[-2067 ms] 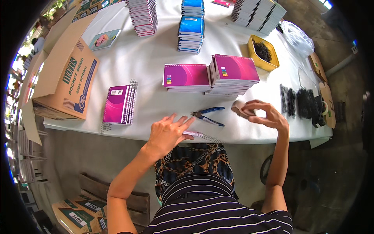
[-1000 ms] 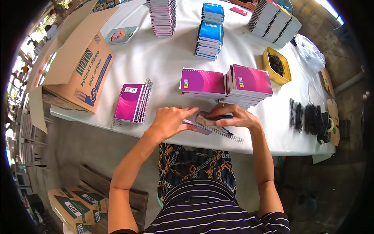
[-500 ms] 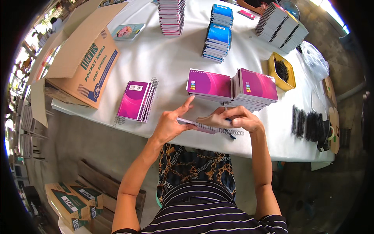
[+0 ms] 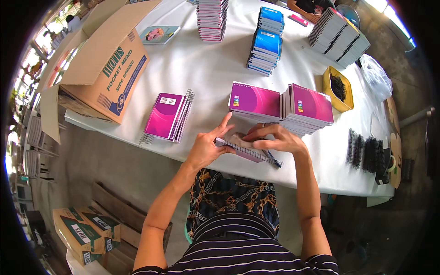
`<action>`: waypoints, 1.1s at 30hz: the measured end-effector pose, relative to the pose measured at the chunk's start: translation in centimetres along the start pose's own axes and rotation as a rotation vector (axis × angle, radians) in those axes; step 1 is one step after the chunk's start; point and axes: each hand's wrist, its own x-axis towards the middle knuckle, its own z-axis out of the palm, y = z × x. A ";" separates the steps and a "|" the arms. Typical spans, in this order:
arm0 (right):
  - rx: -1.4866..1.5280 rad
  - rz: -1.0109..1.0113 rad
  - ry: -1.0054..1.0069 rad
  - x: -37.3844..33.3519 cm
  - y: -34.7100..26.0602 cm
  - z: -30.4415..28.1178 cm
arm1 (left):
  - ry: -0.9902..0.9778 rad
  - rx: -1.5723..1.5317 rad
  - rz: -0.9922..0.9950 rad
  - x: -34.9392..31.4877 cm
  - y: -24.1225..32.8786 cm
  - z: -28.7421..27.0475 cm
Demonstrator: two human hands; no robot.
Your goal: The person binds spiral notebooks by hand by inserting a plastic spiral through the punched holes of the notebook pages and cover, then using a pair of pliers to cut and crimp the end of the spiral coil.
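Spiral-bound notebook [image 4: 247,150] held just above the near edge of the white table [image 4: 206,68], long axis running from upper left to lower right, wire binding along the near side. Left hand [image 4: 207,147] grips its left end, thumb under, forefinger raised straight. Right hand [image 4: 277,140] arches over the right half, fingertips pinching the cover. Magenta notebook stacks [image 4: 284,105] sit just beyond.

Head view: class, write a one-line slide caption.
Both hands, left hand and right hand, hold a spiral notebook at a white table.
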 end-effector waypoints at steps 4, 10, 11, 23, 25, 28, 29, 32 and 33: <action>0.349 -0.188 -0.007 -0.2 1.0 -0.2 | 0.024 0.007 0.028 -0.1 -0.5 -0.1; 0.105 -0.009 0.049 -0.1 -1.1 0.1 | -0.038 -0.041 0.010 -0.2 -0.4 -0.3; 0.075 -0.063 0.087 -0.9 -1.1 0.1 | -0.079 -0.049 0.013 -0.4 -1.0 -0.5; -0.920 0.460 0.716 -16.1 5.2 2.6 | 0.054 -0.171 0.043 -2.0 1.0 -1.7; -0.850 0.264 0.852 -13.1 4.3 4.8 | 0.161 0.188 0.236 -2.5 2.3 -1.1; -0.767 0.106 0.691 -8.0 3.4 8.2 | 0.154 0.708 0.363 -3.8 1.5 0.1; -0.882 0.110 0.712 -7.0 5.1 8.8 | 0.134 0.799 0.342 -4.2 1.3 1.1; -0.925 0.131 0.744 -5.8 5.6 9.4 | 0.154 0.946 0.327 -5.0 0.5 2.3; -0.891 0.147 0.753 -5.8 4.9 9.4 | 0.165 0.934 0.304 -5.1 0.6 2.6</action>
